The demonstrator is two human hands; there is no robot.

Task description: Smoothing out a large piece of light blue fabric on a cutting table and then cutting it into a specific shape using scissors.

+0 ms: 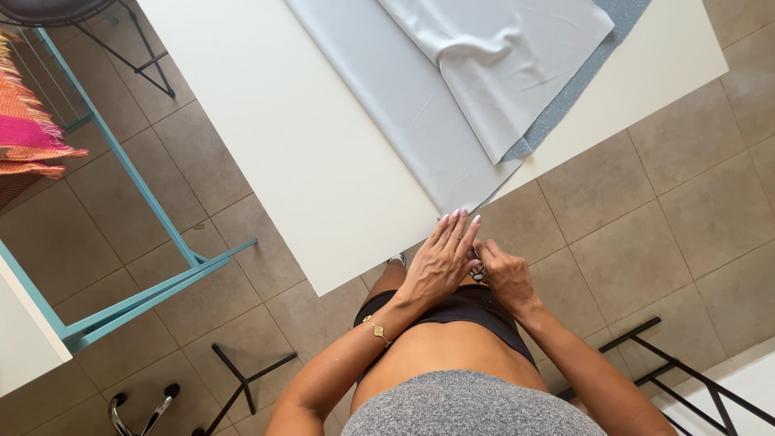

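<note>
Fingers (456, 230) of the left hand (440, 262) are lying flat and together, holding nothing, at one white table's (307, 161) edge beside one grey fabric sheet (404, 105), while the right hand (504, 274) is curling beside it, its grasp unclear.

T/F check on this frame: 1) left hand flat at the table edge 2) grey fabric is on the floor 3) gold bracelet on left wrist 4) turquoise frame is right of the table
1) True: the left hand lies flat, fingers extended, at the edge of the white table.
2) False: the grey fabric lies on the table.
3) True: a gold bracelet sits on the left wrist.
4) False: the turquoise frame stands left of the table in the picture.
</note>
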